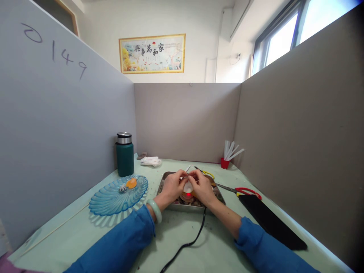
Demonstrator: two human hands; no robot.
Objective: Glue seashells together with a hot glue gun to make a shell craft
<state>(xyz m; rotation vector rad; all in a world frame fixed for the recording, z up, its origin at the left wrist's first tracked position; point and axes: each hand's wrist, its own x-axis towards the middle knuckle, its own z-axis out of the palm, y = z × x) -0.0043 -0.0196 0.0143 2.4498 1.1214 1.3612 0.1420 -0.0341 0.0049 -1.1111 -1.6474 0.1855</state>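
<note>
As daylight falls from a window (283, 43) at upper right, a person in blue sleeves (125, 239) works with both bare hands inside a gray-walled booth. The left hand (171, 187) and the right hand (202, 187) meet fingertip to fingertip above a metal tray (182, 207) filled with small, mottled pieces. Thumbs and fingers bunch as if in a pinch, but what either hand grasps is too small and too hidden to tell. Just below the fingertips, over the tray, sits a pale rounded piece (187, 187), with a red light (188, 194) glowing at its lower edge. A black cord (184, 246) runs from the tray's near side across the pale green tabletop (170, 235).

On the left, a scalloped blue plate (106, 199) holds an orange piece (131, 183) and a silvery one, near a green bottle (125, 161). Yellow-handled scissors (209, 174) lie just beyond the right hand; red-handled scissors (248, 191) rest farther right, beside a long black sheet (273, 222). White sticks (228, 151) stand, fanned out, in a red cup (225, 163) near the back corner.
</note>
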